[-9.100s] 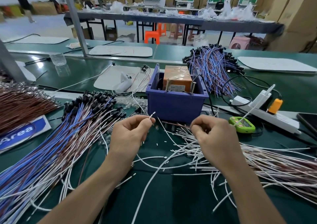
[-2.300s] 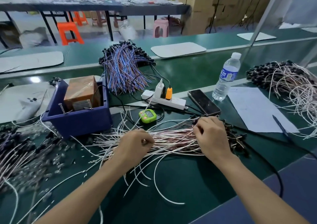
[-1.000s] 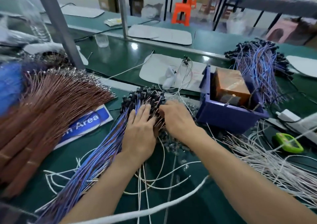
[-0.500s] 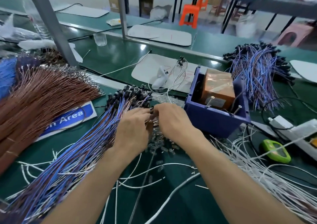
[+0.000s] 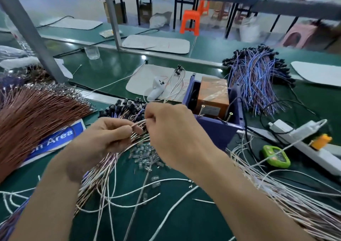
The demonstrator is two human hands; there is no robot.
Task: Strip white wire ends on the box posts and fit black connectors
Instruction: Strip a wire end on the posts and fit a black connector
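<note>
Left hand (image 5: 103, 139), right hand (image 5: 173, 130) close together (grips pinched).

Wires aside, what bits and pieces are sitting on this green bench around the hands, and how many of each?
blue box: 1
metal posts standing in it: 2
white power strip: 1
small green device: 1
white handheld tool: 1
clear cup: 1
Total: 7

Only hands and forearms show of the person, and all of it is bare. The left hand (image 5: 100, 141) and right hand (image 5: 177, 132) are uncovered. The left forearm (image 5: 46, 204) and right forearm (image 5: 249, 204) run unclothed (plain skin throughout) to the near edge of the worktop (image 5: 203, 222).
</note>
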